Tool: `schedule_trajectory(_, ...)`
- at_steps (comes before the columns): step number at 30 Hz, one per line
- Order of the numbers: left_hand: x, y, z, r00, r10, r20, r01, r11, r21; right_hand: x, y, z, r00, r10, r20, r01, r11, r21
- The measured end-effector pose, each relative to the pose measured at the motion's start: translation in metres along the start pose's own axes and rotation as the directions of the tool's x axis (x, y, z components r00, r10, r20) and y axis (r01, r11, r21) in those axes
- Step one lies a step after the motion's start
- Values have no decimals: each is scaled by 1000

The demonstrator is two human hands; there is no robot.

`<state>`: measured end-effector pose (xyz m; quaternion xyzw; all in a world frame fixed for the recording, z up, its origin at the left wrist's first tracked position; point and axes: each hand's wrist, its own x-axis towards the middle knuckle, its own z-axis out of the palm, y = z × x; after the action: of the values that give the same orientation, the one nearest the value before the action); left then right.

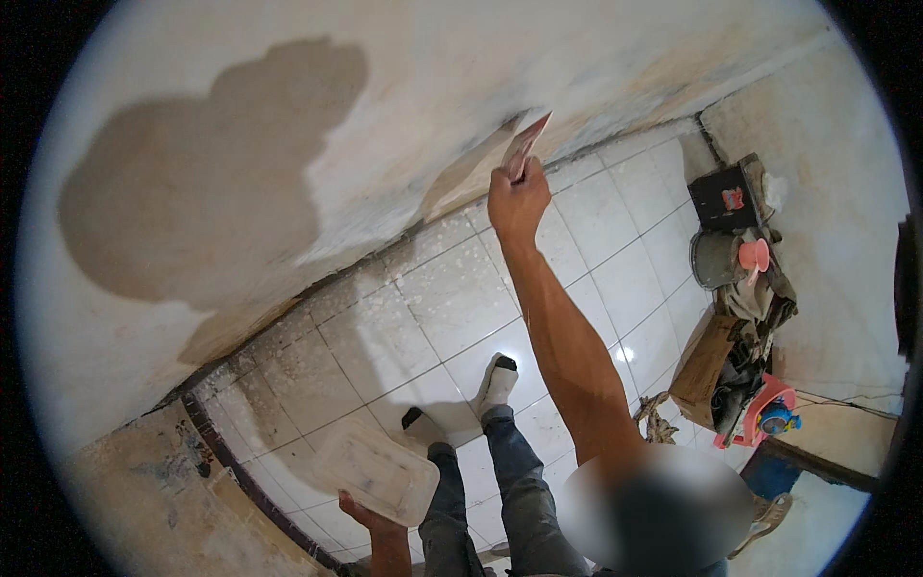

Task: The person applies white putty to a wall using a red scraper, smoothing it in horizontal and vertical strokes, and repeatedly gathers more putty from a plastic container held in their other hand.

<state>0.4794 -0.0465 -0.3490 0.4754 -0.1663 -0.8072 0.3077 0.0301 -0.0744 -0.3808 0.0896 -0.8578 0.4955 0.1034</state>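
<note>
My right hand (520,204) is stretched out toward the stained wall, closed around a flat putty scraper (522,144) with a reddish face and pale edges. Its blade points up and away, at or very near the wall; whether it touches cannot be told. Low on the left, my left hand (363,513) grips the edge of a shallow white plastic tub (377,471) from below. Inside, the tub shows whitish smears. The plaster wall (413,87) has grey and brownish patches, and my shadow falls on its left part.
White floor tiles (437,298), speckled along the wall, lie under my feet. Against the right wall stand a black box (723,199), a dark bucket (713,260) with a pink dipper (755,255), a cardboard box (705,370) with dark cloths and a pink basin (769,399).
</note>
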Motion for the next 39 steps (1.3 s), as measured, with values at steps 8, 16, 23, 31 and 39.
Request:
schedule_trajectory(8, -31, 27, 80, 940, 24, 340, 66, 966, -251, -193, 1, -164, 810, 371, 453, -510, 827, 235)
schedule_trajectory(16, -121, 120, 271, 895, -97, 435, 54, 992, 110, -118, -190, -394, 869, 266, 417, -489, 587, 645)
schedule_trajectory(23, -202, 186, 390, 631, -79, 772, 71, 997, 44, -44, -360, -459, 944, 80, 319, -300, 608, 735)
schedule_trajectory(31, -240, 200, 409, 475, -54, 878, -38, 996, 82, -54, -434, -468, 995, -70, 70, 24, 856, 516)
schedule_trajectory(39, -245, 198, 417, 392, 18, 920, -113, 993, 29, -54, -459, -473, 989, -58, 139, 38, 989, 145)
